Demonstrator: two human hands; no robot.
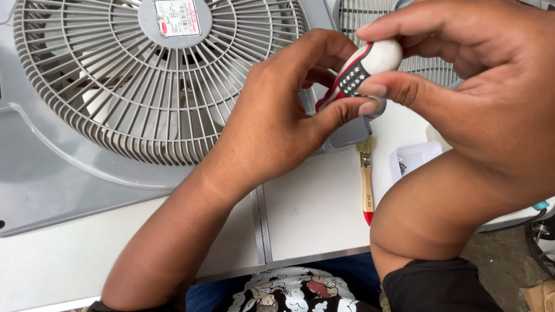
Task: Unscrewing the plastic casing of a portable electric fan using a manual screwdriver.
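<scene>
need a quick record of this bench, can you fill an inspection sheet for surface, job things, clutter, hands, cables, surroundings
surface: white table with a metal seam strip
job's things: grey box fan lying grille up; screwdriver handle, white with red and a dark starred patch, tip hidden
clutter: small paintbrush with wooden handle and red end; clear plastic container with small parts
grippers: left hand and right hand both grip the screwdriver handle
cables: dark cable at the table's right edge
surroundings: second grille behind the right hand; bare ground at right
</scene>
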